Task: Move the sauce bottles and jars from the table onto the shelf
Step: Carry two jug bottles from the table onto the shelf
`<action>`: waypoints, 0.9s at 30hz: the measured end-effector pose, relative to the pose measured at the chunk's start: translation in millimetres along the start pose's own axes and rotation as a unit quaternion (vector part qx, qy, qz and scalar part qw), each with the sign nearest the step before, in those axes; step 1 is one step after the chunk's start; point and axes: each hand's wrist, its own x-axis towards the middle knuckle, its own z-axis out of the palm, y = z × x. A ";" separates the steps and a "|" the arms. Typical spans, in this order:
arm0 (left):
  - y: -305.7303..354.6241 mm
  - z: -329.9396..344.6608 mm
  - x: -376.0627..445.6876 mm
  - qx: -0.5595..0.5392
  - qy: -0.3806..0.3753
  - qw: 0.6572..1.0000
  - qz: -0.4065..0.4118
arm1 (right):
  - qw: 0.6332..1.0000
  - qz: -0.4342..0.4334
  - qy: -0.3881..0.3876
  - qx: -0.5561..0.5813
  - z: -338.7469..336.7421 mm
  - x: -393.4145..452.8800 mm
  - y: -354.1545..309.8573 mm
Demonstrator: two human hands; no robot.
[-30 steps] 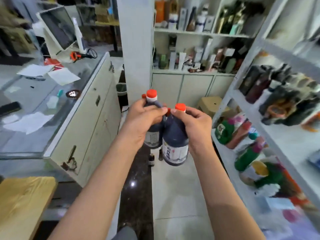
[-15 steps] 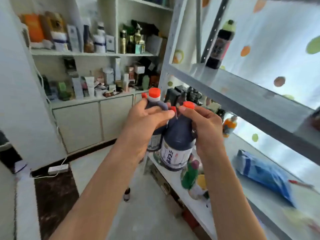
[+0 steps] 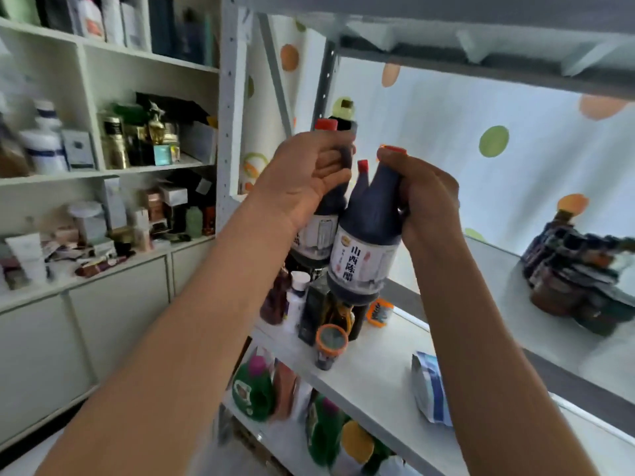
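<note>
The metal shelf [image 3: 371,376] fills the right side, its white boards rising in tiers, and everything else sits in relation to it. To its left stands a white wall cabinet [image 3: 113,269] crowded with boxes and small containers. On the shelf's upper right board lies a blurred heap of dark packets [image 3: 580,269]. On the middle board, directly under the raised hands, is a cluster of small bottles and jars [image 3: 319,310], among them an orange-rimmed jar [image 3: 331,340], with a blue and white pouch [image 3: 431,393] lying further right on the same board. Green and yellow packages [image 3: 254,393] crowd the board below. Two arms reach up in front of the shelf's left upright post. Three dark sauce bottles with red caps are held in the air there, off every board: the left hand [image 3: 302,180] has its grip curled round the neck of the left bottle [image 3: 321,231], and the right hand [image 3: 426,204] is clamped on the labelled bottle [image 3: 367,249], tilted leftward. A third bottle [image 3: 360,180] shows between them; which hand carries it I cannot tell.
</note>
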 end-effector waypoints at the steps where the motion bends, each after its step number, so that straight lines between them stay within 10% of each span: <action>1: -4.4 5.6 15.3 -0.014 -0.004 1.000 -0.001 | 1.000 0.000 0.000 0.005 -4.0 16.0 0.6; 13: -61.0 35.3 143.8 -0.099 0.013 0.994 -0.043 | 0.999 0.003 0.043 -0.019 -35.1 154.7 44.9; 21: -94.3 18.7 176.5 -0.170 -0.059 0.982 -0.057 | 0.968 -0.170 0.122 -0.142 -23.4 171.7 77.9; 27: -105.7 -20.2 183.0 0.145 0.037 0.984 0.096 | 0.930 -0.175 0.132 -0.296 -35.1 153.5 98.2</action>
